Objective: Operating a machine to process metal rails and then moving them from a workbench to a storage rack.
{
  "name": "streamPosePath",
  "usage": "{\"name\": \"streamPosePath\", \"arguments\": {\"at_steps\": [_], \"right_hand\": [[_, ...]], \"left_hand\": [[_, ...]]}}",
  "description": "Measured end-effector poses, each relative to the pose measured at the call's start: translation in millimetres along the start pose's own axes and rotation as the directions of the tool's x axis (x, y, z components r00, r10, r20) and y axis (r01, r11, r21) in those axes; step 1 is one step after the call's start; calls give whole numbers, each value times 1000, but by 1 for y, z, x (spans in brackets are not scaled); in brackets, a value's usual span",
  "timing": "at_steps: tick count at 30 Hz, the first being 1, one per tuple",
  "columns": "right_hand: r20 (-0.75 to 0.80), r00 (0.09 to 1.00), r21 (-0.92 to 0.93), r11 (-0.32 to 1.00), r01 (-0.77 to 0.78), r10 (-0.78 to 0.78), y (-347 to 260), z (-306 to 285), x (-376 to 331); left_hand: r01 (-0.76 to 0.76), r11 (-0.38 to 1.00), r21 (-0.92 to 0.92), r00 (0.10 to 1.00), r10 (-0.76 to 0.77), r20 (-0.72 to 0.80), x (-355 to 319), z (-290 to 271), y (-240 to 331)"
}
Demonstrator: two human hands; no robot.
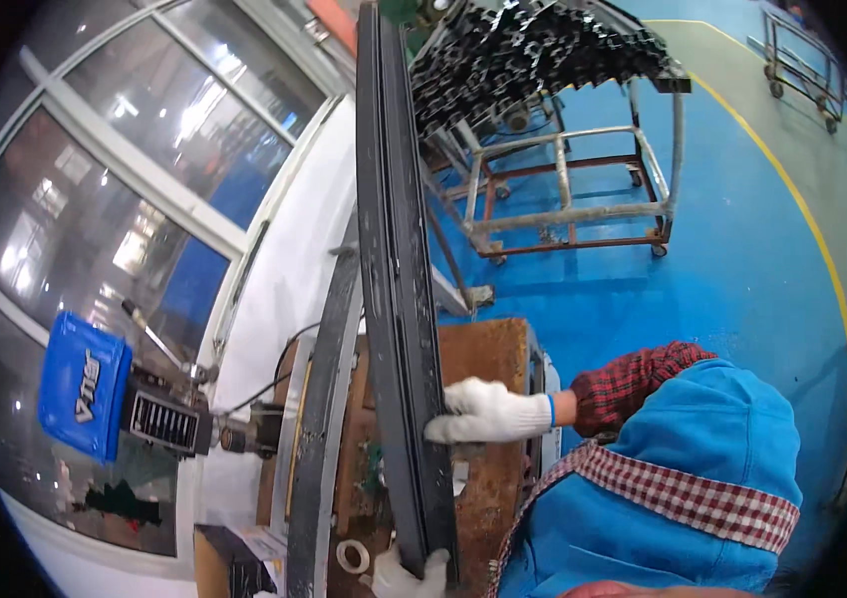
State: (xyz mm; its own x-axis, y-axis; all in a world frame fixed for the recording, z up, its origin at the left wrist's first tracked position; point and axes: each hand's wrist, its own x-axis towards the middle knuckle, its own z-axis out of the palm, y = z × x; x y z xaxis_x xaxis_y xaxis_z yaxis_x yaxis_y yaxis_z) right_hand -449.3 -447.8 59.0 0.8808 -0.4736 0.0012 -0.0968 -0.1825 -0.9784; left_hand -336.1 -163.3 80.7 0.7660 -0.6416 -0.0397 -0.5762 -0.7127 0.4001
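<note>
A long black metal profile with lengthwise grooves runs from the top of the view down to the lower edge. My right hand, in a white knitted glove, is closed on its right side, the fingertips against the dark metal. At the profile's lower end my left hand, also gloved, grips it from below; the frame's edge cuts off part of this hand. Beneath the profile lies a rusty brown bench top. A ring of pale tape rests beside my left hand.
A grey steel rail runs left of the profile. Beyond it stands a device with a blue cover by a windowed partition. At the back, a wheeled rack carries many black metal pieces. An open cardboard box sits lower left.
</note>
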Motion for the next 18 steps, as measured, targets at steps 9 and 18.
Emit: {"name": "streamPosePath", "arguments": {"at_steps": [9,18], "right_hand": [[-455,882,-170,984,54,-127,-50,-252,-106],[-750,661,-57,995,-80,10,-29,-505,-174]], "left_hand": [[-290,956,-42,947,293,135,62,-1,261],[-519,664,-539,642,719,268,92,70,543]]}}
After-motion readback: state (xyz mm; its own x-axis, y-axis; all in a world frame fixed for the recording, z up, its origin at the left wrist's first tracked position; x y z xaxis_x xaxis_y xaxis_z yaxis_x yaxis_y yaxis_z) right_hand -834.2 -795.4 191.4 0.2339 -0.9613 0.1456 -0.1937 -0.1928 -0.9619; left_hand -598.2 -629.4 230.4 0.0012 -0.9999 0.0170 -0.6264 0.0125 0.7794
